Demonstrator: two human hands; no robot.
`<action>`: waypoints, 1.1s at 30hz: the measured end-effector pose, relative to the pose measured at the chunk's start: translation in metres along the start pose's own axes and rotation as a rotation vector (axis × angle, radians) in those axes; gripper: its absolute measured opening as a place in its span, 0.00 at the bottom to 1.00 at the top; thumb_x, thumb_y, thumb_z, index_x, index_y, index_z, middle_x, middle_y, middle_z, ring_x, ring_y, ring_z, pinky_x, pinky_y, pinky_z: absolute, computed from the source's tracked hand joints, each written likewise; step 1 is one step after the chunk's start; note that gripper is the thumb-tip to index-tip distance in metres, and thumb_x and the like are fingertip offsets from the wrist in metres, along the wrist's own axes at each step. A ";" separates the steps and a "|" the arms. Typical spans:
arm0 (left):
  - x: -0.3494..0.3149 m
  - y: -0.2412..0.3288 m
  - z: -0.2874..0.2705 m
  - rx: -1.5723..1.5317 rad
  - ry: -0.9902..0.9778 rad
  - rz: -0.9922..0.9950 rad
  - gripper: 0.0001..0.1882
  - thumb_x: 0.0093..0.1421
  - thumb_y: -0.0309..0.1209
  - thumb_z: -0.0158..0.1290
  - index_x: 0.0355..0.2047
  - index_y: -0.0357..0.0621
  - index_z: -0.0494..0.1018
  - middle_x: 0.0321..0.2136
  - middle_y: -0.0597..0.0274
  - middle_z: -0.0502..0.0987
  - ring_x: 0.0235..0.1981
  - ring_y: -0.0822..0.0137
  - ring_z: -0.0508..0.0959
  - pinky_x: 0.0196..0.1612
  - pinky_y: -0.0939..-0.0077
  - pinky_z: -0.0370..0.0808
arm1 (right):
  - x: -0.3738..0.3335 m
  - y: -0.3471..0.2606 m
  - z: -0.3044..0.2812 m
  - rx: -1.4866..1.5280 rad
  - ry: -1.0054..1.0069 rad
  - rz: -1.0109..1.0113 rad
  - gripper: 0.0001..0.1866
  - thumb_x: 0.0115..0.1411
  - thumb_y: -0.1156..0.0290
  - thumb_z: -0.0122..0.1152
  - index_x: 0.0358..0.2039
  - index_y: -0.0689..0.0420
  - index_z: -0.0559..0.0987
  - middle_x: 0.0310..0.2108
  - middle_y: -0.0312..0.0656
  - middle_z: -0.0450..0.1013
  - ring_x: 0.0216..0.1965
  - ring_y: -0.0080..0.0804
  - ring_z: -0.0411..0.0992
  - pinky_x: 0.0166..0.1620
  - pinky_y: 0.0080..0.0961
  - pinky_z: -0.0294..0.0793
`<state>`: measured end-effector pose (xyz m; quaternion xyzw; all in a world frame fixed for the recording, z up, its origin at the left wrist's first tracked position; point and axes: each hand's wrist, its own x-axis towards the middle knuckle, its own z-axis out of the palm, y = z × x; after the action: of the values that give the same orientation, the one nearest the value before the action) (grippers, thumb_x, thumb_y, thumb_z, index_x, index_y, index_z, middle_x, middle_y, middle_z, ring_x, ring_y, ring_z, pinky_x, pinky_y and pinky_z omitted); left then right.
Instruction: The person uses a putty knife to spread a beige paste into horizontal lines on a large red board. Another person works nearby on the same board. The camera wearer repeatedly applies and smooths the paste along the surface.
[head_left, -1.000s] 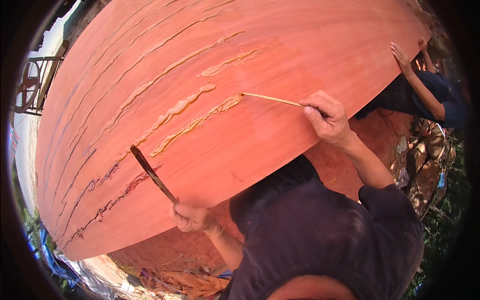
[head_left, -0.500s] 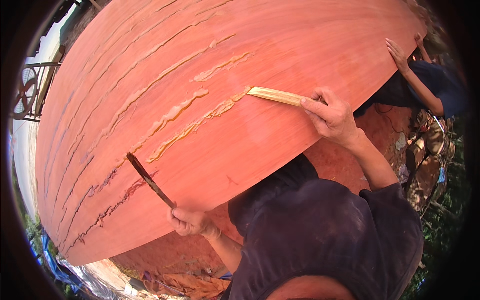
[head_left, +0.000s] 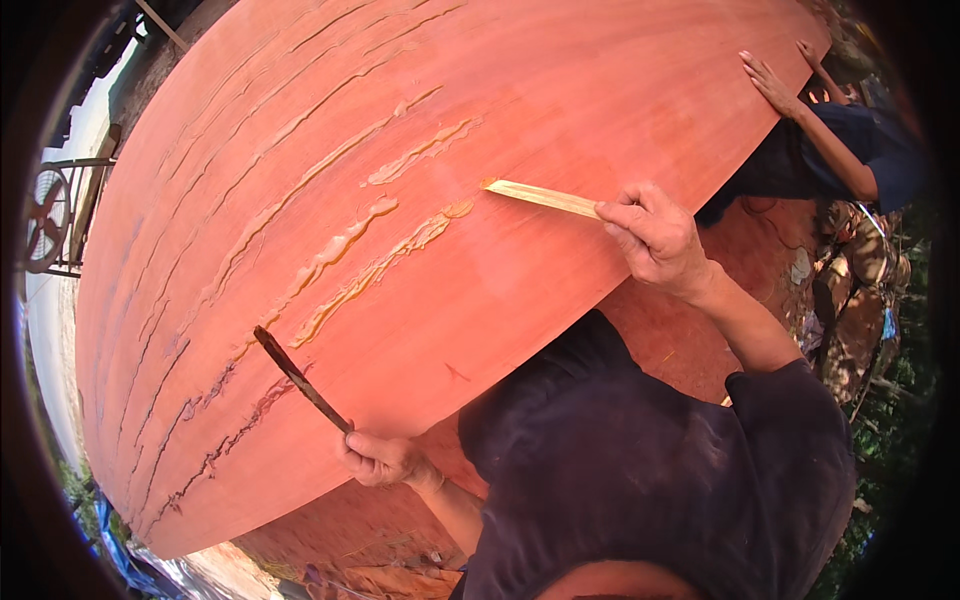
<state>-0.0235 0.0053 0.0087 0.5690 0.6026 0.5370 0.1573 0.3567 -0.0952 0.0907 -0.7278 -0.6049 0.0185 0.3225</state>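
Paste [head_left: 428,232] of a glossy amber colour lies in ragged ridges on a broad, curved, salmon-red wooden surface [head_left: 560,110]. The right hand [head_left: 655,240] pinches a flat, pale-yellow wooden stick [head_left: 545,197] between thumb and fingers; its amber-smeared tip is just beside the upper end of the nearest amber ridge, whether touching the wood I cannot tell. Near the lower edge, the left hand [head_left: 385,460] grips a narrow, dark-brown strip [head_left: 300,378], slanted over the surface. At far right, a co-worker's hand [head_left: 770,85] rests flat on the wood.

The panel [head_left: 580,130] is salmon (its streaks [head_left: 425,235] amber), the stick [head_left: 545,197] yellowish, the strip [head_left: 302,380] seemingly blackish.
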 end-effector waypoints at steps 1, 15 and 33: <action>0.000 -0.002 0.000 0.001 -0.005 0.018 0.14 0.74 0.31 0.44 0.42 0.30 0.75 0.18 0.73 0.63 0.20 0.79 0.59 0.22 0.84 0.55 | 0.000 -0.002 0.003 0.057 0.010 0.020 0.11 0.59 0.78 0.65 0.43 0.60 0.81 0.29 0.43 0.71 0.24 0.36 0.70 0.24 0.30 0.68; -0.002 0.003 -0.007 0.041 -0.041 -0.128 0.16 0.73 0.31 0.42 0.42 0.28 0.74 0.24 0.66 0.71 0.24 0.74 0.66 0.29 0.78 0.68 | -0.028 -0.068 0.069 0.066 0.030 0.079 0.16 0.58 0.79 0.67 0.48 0.58 0.81 0.31 0.42 0.72 0.25 0.34 0.73 0.24 0.27 0.72; 0.000 0.010 0.000 0.038 -0.013 -0.048 0.16 0.74 0.32 0.44 0.41 0.28 0.75 0.17 0.74 0.60 0.19 0.78 0.57 0.22 0.81 0.54 | -0.013 -0.022 0.031 0.464 -0.078 0.737 0.10 0.67 0.73 0.57 0.41 0.66 0.83 0.25 0.32 0.73 0.29 0.17 0.67 0.32 0.23 0.67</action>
<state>-0.0181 0.0030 0.0171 0.5607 0.6252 0.5178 0.1634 0.3208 -0.0914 0.0723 -0.8022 -0.2962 0.2953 0.4260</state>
